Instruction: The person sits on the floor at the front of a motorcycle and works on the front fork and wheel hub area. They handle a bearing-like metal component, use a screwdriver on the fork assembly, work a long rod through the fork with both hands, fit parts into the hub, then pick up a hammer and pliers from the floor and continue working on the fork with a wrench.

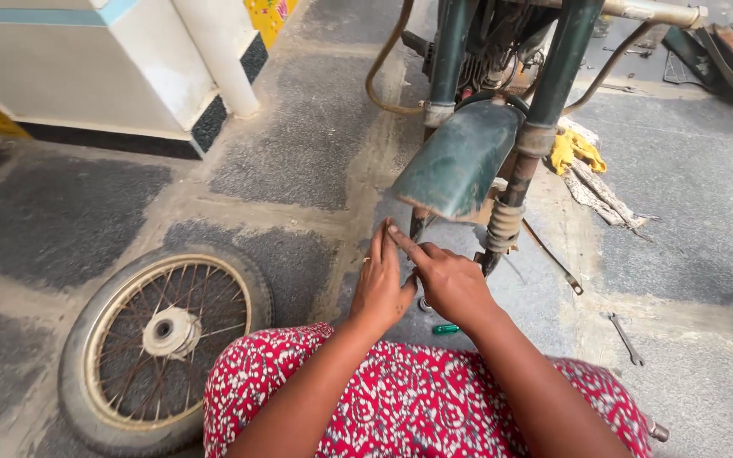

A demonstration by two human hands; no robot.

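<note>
- Fork leg [502,229] of a stripped green motorcycle stands on the paved floor [299,153] just ahead of the person's hands, its coiled spring at the lower end, below the green mudguard [460,161].
- Nearest the camera, a lap in red-and-white patterned cloth [400,399] fills the bottom edge.
- Left hand [381,284] is held flat and upright, fingers straight and together, gripping nothing; it touches the right hand.
- Right hand [451,280] lies palm down beside the fork's lower end, forefinger stretched toward the left fingertips, other fingers curled; whether it holds anything underneath cannot be told.
- Small green-handled tool [445,328] lies on the floor under the right wrist.
- Spoked wheel [167,339] with its tyre lies flat to the left, well apart from the hands.
- Spanner [626,337] rests on the floor to the right.
- Farther off, yellow cloth [577,150] lies beside the fork, and a white pillar [222,55] rises at the upper left.
</note>
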